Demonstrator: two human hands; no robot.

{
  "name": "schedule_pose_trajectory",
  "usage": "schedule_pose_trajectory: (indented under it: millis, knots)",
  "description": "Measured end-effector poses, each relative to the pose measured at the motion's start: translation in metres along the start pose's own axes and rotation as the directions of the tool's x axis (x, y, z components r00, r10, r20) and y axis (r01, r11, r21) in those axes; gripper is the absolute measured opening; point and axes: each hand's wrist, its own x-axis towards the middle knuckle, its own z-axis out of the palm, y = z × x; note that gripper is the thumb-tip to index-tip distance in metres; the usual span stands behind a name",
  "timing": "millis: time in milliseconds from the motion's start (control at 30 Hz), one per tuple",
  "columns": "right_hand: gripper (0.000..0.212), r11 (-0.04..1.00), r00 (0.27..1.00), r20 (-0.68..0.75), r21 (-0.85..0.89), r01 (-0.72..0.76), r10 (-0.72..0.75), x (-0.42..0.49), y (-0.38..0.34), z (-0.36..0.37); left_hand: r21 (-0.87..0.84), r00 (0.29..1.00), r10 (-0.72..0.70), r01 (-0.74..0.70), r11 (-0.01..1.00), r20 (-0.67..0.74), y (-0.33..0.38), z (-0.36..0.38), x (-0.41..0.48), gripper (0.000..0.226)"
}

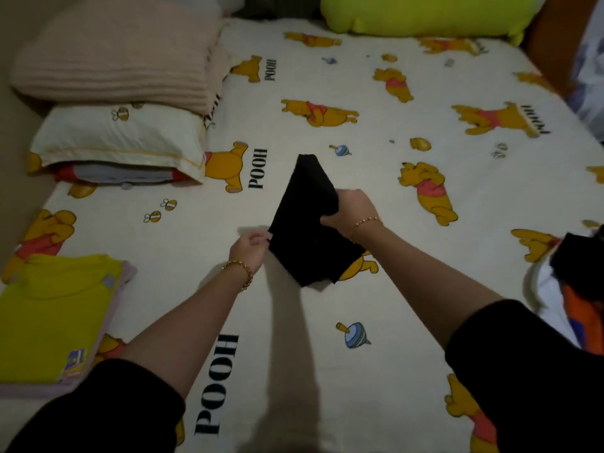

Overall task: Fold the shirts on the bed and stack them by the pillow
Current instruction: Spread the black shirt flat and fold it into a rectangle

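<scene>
Black shirt (307,230): folded into a narrow dark bundle and held between both hands over the middle of the bed. Its long side runs from near the person up and away towards the far side.

Left hand (251,247): fingers curled, pinching the near left edge of the black shirt. A gold chain bracelet sits on the wrist.

Right hand (350,208): fingers and thumb wrapped round the right edge of the bundle, farther up than the left hand. A thin beaded bracelet sits on the wrist.

Shirt against the grips: most of the cloth lies between the two hands. One end sticks out beyond the right hand towards the far side, and a corner hangs below both hands. Whether that corner touches the sheet cannot be told.

Folded stack (55,317): a yellow shirt lies flat on top of paler folded pieces at the near left of the bed. It is well apart from the hands and on the near side of the pillow.

Pillow (121,135): white, at the left edge, with red and grey cloth under it.

Blanket (121,57): pink, ribbed and folded, resting on the pillow's far side.

Loose pile (575,282): black, white and orange clothes heaped at the right edge.

Green cushion (425,11): lies along the far end.

Sheet (294,354): cream, printed with yellow bears.
</scene>
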Motion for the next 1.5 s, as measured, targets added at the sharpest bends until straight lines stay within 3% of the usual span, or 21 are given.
schedule_pose_trajectory:
  millis: [133,267,300,367,400,467,567,633,700,767,867,967,1067,1200,1267,1367,1433,1500]
  knots:
    - [0.037,0.881,0.961,-0.027,-0.408,0.24,-0.275,-0.003,-0.001,-0.021,-0.031,0.997,0.036,-0.038,0.999,-0.075,0.02,0.008,-0.005,0.022]
    - [0.034,0.798,0.874,-0.098,-0.465,0.383,-0.476,-0.037,0.031,0.032,0.024,0.993,0.0,0.003,1.0,-0.118,-0.004,0.017,-0.018,0.022]
    - [0.036,0.802,0.89,-0.048,-0.456,0.384,-0.453,-0.049,0.043,0.055,0.037,0.994,-0.022,0.026,0.999,-0.111,-0.015,0.021,-0.023,0.023]
    - [0.058,0.853,0.935,0.256,-0.4,0.334,-0.245,-0.086,0.066,0.104,0.067,0.995,-0.073,0.078,0.995,-0.073,-0.04,0.032,-0.035,0.024]
    - [0.072,0.867,0.91,0.386,-0.392,0.309,-0.15,-0.106,0.076,0.126,0.082,0.994,-0.099,0.103,0.991,-0.05,-0.053,0.038,-0.04,0.024]
    - [0.086,0.884,0.883,0.465,-0.386,0.264,-0.061,-0.14,0.089,0.156,0.113,0.99,-0.143,0.143,0.983,-0.007,-0.073,0.05,-0.052,0.026]
    - [0.072,0.948,0.925,0.38,-0.28,0.15,-0.034,-0.158,0.093,0.17,0.135,0.987,-0.161,0.158,0.978,0.015,-0.088,0.065,-0.065,0.031]
    - [0.066,0.986,0.977,0.213,-0.167,0.023,0.014,-0.154,0.098,0.171,0.126,0.99,-0.138,0.136,0.983,0.007,-0.091,0.074,-0.067,0.036]
    - [0.062,0.988,0.988,0.023,-0.008,-0.152,0.152,-0.145,0.104,0.169,0.122,0.993,-0.116,0.116,0.986,-0.007,-0.089,0.083,-0.067,0.044]
    - [0.057,0.913,0.927,-0.026,0.183,-0.364,0.375,-0.136,0.11,0.166,0.05,0.994,-0.108,0.107,0.993,0.009,-0.088,0.093,-0.067,0.05]
    - [0.047,0.709,0.806,0.167,0.398,-0.582,0.568,-0.126,0.121,0.156,0.043,0.993,-0.095,0.092,0.995,0.076,-0.091,0.103,-0.069,0.051]
    - [0.039,0.705,0.775,0.337,0.327,-0.629,0.535,-0.126,0.133,0.149,0.231,0.99,-0.053,0.023,0.973,0.128,-0.102,0.1,-0.068,0.029]
    - [0.042,0.681,0.688,0.551,0.267,-0.682,0.473,-0.138,0.138,0.143,0.406,0.968,-0.105,0.003,0.914,0.229,-0.116,0.083,-0.064,0.031]
    - [0.04,0.631,0.455,0.82,0.155,-0.76,0.347,-0.168,0.138,0.135,0.624,0.776,-0.419,0.043,0.78,0.471,-0.127,0.056,-0.074,0.041]
    - [0.041,0.632,0.496,0.791,0.186,-0.752,0.358,-0.171,0.142,0.136,0.588,0.786,-0.424,0.097,0.803,0.45,-0.128,0.049,-0.078,0.047]
    - [0.054,0.652,0.697,0.514,0.305,-0.694,0.5,-0.161,0.147,0.139,0.477,0.974,-0.145,0.046,0.877,0.172,-0.125,0.049,-0.078,0.052]
    - [0.053,0.679,0.774,0.313,0.373,-0.633,0.55,-0.153,0.144,0.139,0.369,1.0,-0.004,0.001,0.929,0.009,-0.117,0.055,-0.075,0.048]
    - [0.048,0.716,0.811,0.256,0.382,-0.585,0.526,-0.147,0.139,0.141,0.278,1.0,-0.008,0.006,0.96,0.004,-0.108,0.063,-0.073,0.04]
